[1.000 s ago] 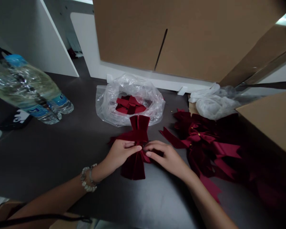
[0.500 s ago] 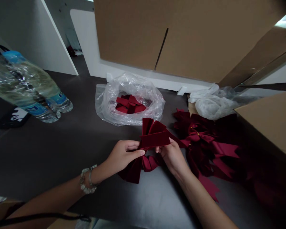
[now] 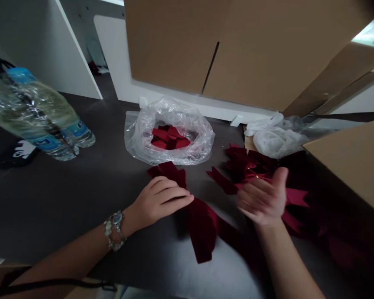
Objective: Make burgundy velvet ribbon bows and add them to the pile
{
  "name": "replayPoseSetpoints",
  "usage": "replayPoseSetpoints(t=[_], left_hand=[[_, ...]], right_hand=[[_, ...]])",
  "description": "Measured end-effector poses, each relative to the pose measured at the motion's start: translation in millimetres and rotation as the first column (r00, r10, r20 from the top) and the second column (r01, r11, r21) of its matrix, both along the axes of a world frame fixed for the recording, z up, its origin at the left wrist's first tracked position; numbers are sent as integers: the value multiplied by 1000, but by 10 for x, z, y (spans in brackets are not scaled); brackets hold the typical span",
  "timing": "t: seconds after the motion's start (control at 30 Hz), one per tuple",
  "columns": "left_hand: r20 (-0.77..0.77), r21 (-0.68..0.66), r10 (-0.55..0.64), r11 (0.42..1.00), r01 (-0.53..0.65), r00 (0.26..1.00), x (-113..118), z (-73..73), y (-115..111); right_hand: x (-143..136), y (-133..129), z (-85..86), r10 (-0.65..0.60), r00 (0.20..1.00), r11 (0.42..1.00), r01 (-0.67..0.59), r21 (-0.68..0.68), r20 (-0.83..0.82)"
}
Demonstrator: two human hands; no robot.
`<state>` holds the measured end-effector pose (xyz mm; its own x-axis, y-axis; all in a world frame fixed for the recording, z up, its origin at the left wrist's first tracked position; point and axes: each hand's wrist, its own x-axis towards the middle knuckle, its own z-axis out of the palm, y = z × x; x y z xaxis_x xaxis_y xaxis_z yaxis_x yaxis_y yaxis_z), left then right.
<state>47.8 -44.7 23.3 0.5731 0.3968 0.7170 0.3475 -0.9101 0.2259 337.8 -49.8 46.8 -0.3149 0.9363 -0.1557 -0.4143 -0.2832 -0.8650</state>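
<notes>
My left hand (image 3: 162, 199) is closed on a dark red velvet bow (image 3: 201, 228), pinching it near its middle, with tails above and below the fingers. To the right, my right hand (image 3: 263, 199) is raised, thumb up and fingers curled, slightly blurred; whether anything is inside it is hidden. Behind and beside it lies a heap of dark red bows and ribbons (image 3: 296, 197), one strip end (image 3: 221, 180) pointing left. Beyond my left hand stands an open clear plastic bag (image 3: 137, 137) with red ribbon pieces (image 3: 170, 138) inside.
Two wrapped bottles (image 3: 50, 112) with blue caps stand at the left, near a black item (image 3: 15, 153). A large cardboard sheet (image 3: 237, 54) rises at the back. Crumpled white plastic (image 3: 274, 137) lies behind the heap, and a cardboard box (image 3: 355, 158) is at the right.
My right hand has let go of the bow and moved right, over the heap. My left hand still holds the bow, which has turned, and its fingers now cover its middle.
</notes>
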Motion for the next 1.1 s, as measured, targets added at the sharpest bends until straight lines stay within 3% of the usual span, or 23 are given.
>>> replayPoseSetpoints(t=[0.07,0.13,0.2,0.27,0.37,0.43,0.5,0.53,0.57,0.6,0.67,0.73,0.77,0.83,0.93,1.1], left_hand=[[-6,162,53,985,-51,999,-21,45,-32],[-5,310,90,947,-84,996,-26,100,-66],[-26,374,47,927,-34,999,-25,152,-85],[-55,374,-39,926,57,998,-28,183,-81],[-60,313,-138,938,150,989,-43,160,-46],[-60,201,-182,961,190,981,-44,99,-26],[43,-21,-199,980,200,979,-17,22,-25],[166,-173,-162,966,190,973,10,-15,-31],[311,-344,-79,919,190,947,45,-46,-40],[449,-513,44,831,217,893,86,-69,-48],[591,-742,255,544,392,766,170,-87,-53],[627,-777,387,252,576,676,234,-67,-36],[631,-754,437,151,639,641,251,-46,-21],[630,-692,526,46,721,571,254,6,17],[617,-617,589,-50,785,523,203,83,67],[611,-564,572,-170,808,547,132,127,114]], right_hand=[[-190,-8,4,51,997,998,-52,29,65],[-413,-30,-6,207,952,975,-219,27,227],[-604,-71,-29,283,874,944,-326,43,394],[-735,-126,-59,247,853,942,-324,93,460],[-831,-192,-112,189,890,968,-240,74,414],[-858,-210,-149,133,929,990,-143,4,344],[-875,-207,-181,50,957,998,-37,-51,286],[-884,-201,-193,22,961,998,-5,-63,276],[-894,-197,-203,8,959,998,10,-64,283],[-907,-194,-211,7,952,999,10,-54,307],[-940,-199,-229,26,921,1000,-24,-9,390],[-982,-216,-251,47,880,996,-78,45,472],[-1004,-226,-264,55,865,993,-101,67,499],[-1046,-247,-285,75,844,986,-141,85,531],[-1090,-274,-296,120,827,980,-187,67,549],[-1127,-319,-280,264,834,953,-302,0,484]])
